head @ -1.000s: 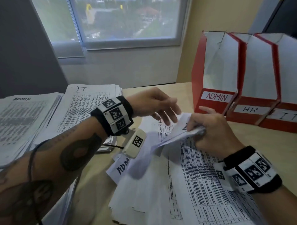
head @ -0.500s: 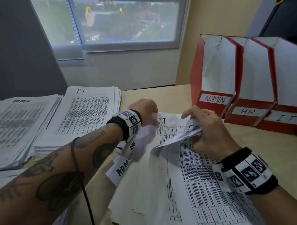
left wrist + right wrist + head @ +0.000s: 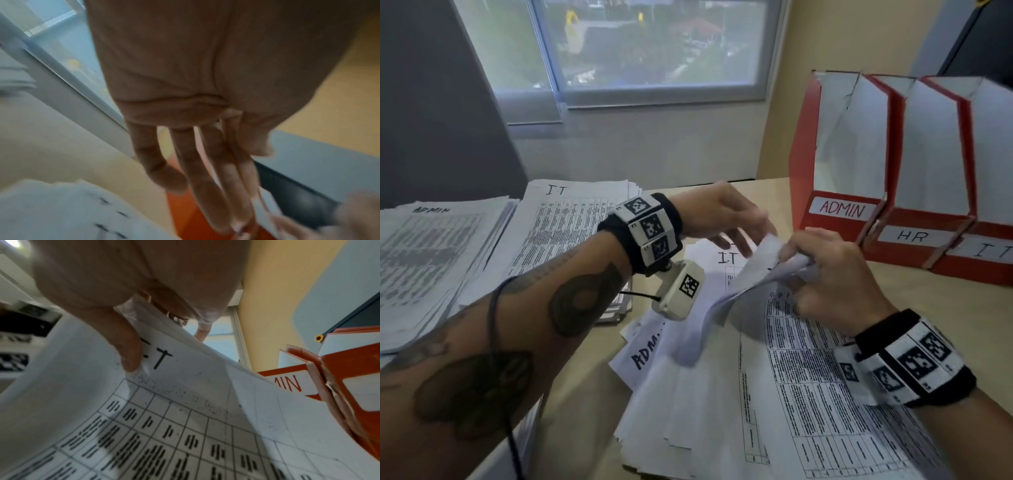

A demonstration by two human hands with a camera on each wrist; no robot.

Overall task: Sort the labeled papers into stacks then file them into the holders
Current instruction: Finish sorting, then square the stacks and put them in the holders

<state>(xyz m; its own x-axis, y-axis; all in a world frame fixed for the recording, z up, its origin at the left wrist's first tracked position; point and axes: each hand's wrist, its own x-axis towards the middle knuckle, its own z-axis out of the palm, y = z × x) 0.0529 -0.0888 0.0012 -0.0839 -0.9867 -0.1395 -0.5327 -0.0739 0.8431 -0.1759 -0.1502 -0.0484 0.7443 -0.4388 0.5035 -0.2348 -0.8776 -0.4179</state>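
1. White printed sheet point(image 3: 753, 270) marked IT, curled upward off the loose pile point(image 3: 774, 394) on the table point(image 3: 585, 359), is pinched at its top corner by the right hand point(image 3: 835, 274), thumb and curled fingers closed on the paper.
2. The left hand point(image 3: 722, 216) hovers just beside that corner, its grip slack, fingers point(image 3: 207, 170) straight and holding nothing.
3. Sorted stacks lie at the left: ADMIN stack point(image 3: 431, 257) and IT stack point(image 3: 565, 233).
4. Red holders stand at the right: ADMIN holder point(image 3: 842, 209), HR holder point(image 3: 914, 236), IT holder point(image 3: 986, 250).
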